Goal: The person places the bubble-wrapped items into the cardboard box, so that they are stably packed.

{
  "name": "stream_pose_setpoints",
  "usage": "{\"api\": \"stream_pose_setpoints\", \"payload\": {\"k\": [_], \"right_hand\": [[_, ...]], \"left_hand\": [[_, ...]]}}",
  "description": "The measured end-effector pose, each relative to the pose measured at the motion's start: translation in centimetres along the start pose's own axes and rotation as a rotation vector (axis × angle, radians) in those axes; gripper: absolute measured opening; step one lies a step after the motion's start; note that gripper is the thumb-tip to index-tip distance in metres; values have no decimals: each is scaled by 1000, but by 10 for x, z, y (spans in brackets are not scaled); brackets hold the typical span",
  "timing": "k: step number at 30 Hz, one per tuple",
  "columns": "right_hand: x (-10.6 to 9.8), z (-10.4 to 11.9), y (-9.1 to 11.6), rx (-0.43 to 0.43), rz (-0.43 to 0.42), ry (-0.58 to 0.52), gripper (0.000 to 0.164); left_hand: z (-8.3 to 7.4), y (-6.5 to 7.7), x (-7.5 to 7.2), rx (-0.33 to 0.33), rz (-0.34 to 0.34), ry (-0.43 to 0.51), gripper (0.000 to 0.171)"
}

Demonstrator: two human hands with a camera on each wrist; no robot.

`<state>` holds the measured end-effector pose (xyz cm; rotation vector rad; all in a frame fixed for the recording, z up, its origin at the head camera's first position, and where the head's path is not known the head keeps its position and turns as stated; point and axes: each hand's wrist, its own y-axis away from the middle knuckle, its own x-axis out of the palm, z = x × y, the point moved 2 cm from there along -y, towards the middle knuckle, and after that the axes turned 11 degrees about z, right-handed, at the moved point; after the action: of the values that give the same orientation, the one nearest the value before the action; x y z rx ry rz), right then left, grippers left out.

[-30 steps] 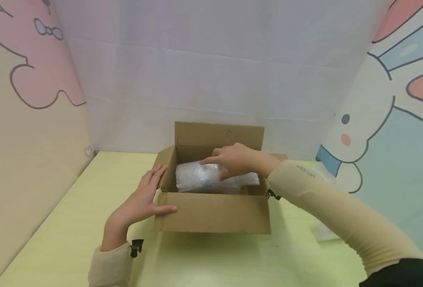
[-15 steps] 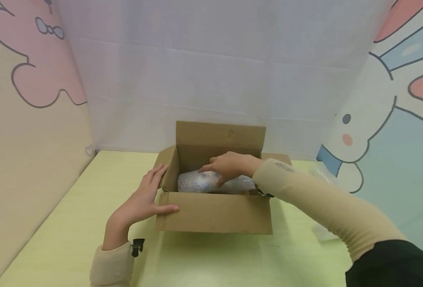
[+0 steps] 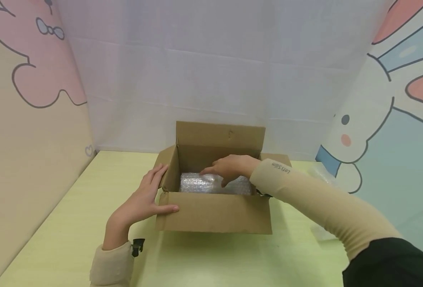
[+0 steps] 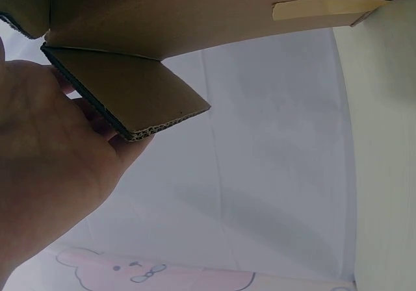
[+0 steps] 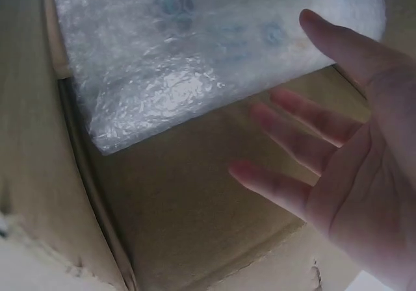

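Observation:
A bubble-wrapped package (image 3: 198,183) lies inside an unsealed cardboard box (image 3: 213,213). In the right wrist view the shiny bubble wrap (image 5: 162,89) shows faint blue print under it, and bare cardboard is visible beside it. My right hand (image 3: 231,166) reaches into the box over the package. Its fingers and thumb are spread apart, with a gap between the fingertips and the wrap. My left hand (image 3: 145,197) rests at the box's left front corner, thumb along the front flap. In the left wrist view, its fingers lie behind the small side flap (image 4: 130,89).
The box stands on a pale yellow-green table (image 3: 79,207) near a white cloth backdrop (image 3: 211,79). A clear plastic piece (image 3: 324,233) lies on the right, partly hidden by the right arm. The box's rear flap (image 3: 220,135) stands upright.
The package has gone down into the box and now lies lower and more level. My right hand has moved down with it and has let go. The left hand has stayed put.

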<state>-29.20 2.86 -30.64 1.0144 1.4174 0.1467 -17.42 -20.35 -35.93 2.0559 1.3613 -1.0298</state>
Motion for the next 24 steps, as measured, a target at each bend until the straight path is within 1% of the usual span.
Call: {"api": "stream_pose_setpoints", "payload": {"k": [6, 9, 12, 15, 17, 19, 21, 22, 24], "right_hand": [[-5, -7, 14, -16, -14, -101, 78], [-13, -11, 26, -18, -52, -154, 79], [-21, -16, 42, -21, -112, -192, 79], [-27, -23, 62, -56, -207, -223, 78], [-29, -30, 78, -88, -300, -245, 78], [-29, -38, 93, -127, -400, -300, 75], [-25, -47, 109, -152, -499, -362, 72], [-22, -52, 117, -152, -545, -388, 70], [-12, -61, 133, -132, -611, -445, 68]], "left_hand": [[-1, -1, 1, 0, 6, -5, 116], [-2, -1, 1, 5, 3, -7, 116], [-3, 0, 1, 7, 3, -8, 115], [-4, 0, 0, 8, 6, -7, 115], [-4, 0, 0, 9, 4, -5, 115], [-3, 0, 0, 10, 0, 0, 115], [-2, 0, 0, 9, -3, 2, 115], [-2, 0, 0, 8, -6, 4, 116], [-2, 0, 0, 6, -5, 6, 116]]}}
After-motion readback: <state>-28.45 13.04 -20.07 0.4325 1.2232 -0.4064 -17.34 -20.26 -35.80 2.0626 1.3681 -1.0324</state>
